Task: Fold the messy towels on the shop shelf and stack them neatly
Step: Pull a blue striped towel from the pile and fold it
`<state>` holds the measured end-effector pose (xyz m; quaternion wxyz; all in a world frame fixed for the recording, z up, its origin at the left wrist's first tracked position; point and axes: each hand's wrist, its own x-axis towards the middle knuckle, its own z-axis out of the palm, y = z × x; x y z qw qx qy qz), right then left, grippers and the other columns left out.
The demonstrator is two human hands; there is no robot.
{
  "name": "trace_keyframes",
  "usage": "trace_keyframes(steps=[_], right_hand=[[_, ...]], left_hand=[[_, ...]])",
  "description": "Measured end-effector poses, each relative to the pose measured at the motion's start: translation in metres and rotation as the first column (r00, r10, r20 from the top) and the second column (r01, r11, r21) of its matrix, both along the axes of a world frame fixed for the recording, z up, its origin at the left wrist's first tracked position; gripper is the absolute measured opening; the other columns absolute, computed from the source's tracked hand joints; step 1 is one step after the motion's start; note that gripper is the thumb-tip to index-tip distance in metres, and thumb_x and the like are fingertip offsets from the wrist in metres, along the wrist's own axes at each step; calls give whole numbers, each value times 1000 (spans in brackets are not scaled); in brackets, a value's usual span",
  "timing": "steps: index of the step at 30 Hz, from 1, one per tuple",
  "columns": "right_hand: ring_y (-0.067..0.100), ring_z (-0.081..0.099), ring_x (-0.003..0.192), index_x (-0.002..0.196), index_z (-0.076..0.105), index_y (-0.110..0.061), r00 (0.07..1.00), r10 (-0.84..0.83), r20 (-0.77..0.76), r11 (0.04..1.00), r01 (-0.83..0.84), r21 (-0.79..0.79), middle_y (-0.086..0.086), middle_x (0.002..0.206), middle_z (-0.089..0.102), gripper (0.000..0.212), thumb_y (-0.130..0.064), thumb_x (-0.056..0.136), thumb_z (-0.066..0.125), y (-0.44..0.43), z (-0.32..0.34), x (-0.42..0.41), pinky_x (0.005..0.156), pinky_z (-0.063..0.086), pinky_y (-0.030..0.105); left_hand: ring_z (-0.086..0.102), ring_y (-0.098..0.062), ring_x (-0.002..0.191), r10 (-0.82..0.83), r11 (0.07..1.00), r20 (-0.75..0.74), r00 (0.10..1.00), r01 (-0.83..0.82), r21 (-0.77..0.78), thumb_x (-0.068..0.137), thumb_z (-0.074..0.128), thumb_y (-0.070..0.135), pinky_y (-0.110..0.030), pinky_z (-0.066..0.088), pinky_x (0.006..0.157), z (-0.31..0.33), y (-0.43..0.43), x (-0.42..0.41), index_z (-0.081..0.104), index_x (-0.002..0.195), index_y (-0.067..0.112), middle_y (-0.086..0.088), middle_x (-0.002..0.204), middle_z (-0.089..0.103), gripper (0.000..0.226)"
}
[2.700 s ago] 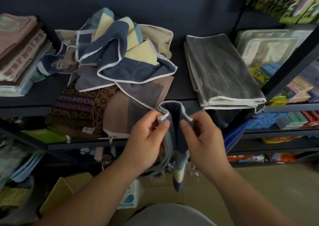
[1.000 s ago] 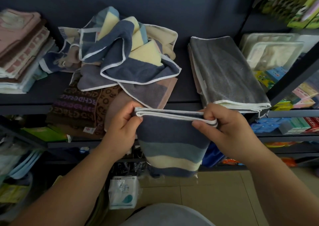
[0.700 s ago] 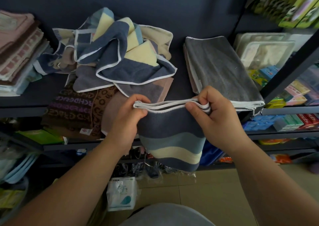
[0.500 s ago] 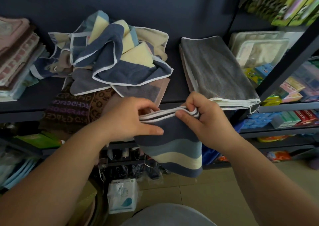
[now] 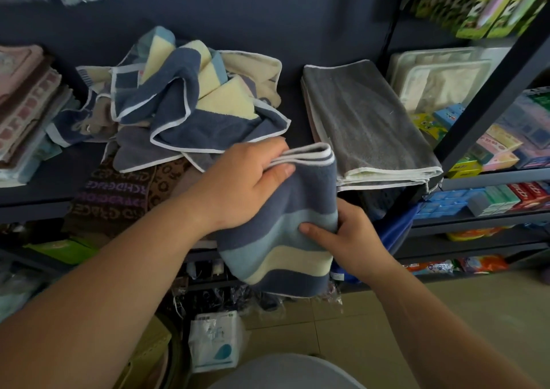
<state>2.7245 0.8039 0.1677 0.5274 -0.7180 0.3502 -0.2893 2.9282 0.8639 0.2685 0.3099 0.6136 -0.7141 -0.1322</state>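
1. The left hand (image 5: 247, 180) now holds the towel (image 5: 285, 231) alone at the top. Its thumb and fingers pinch the white hems together near their left end. Half a second ago each hand still held one part of this edge.
2. The right hand (image 5: 354, 237) has left the top edge and gone down. It now grasps the right side of the towel, well below the left grip, with the thumb on the light blue stripe. Its fingers are behind the cloth, so we cannot see them.
3. The towel hangs in the air in front of the shelf (image 5: 35, 192), stretched between the two grips. It rests on nothing. The hems lie one on another, and the stripes below the right grip are nearly level.
4. We judge that the first fold is done and that the new low grip prepares the second one. Probably the lower part will be brought up toward the left grip.
5. The grey stack (image 5: 366, 121) lies on the shelf just beyond the left grip, to its right. It seems the natural place for this towel.
6. The pile (image 5: 193, 112) lies tangled beyond the left grip, to its left, so most of the task remains.
7. One risk we see: with only one pinch on the hems, the layers may slide apart.
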Motion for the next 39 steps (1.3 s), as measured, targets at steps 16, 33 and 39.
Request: trace_keyframes(steps=[16,33,39], right_hand=[[20,70,86,100,69,-22,986,-96,-133,981,117,157,1,89,73,12,-16,91,72,-29,-30,-85,79,58,45],[33,74,91,99,77,-22,913,-325,248,811,134,570,17,106,74,30,-36,74,69,-70,31,-163,72,57,47],[51,67,89,97,78,-25,857,-412,310,783,159,602,28,104,69,36,-45,67,79,-78,51,-160,72,52,57]], left_hand=[[46,-19,63,406,912,57,912,-400,-94,103,50,29,-35,35,58,12,-41,54,50,83,7,-8,70,51,30],[48,-22,64,584,795,-63,809,-554,247,97,52,26,-34,33,60,-2,-92,-3,46,68,13,-7,66,52,33],[56,-21,70,498,852,-15,867,-486,197,88,49,19,-36,41,64,38,-159,-12,59,75,14,-4,72,62,18]])
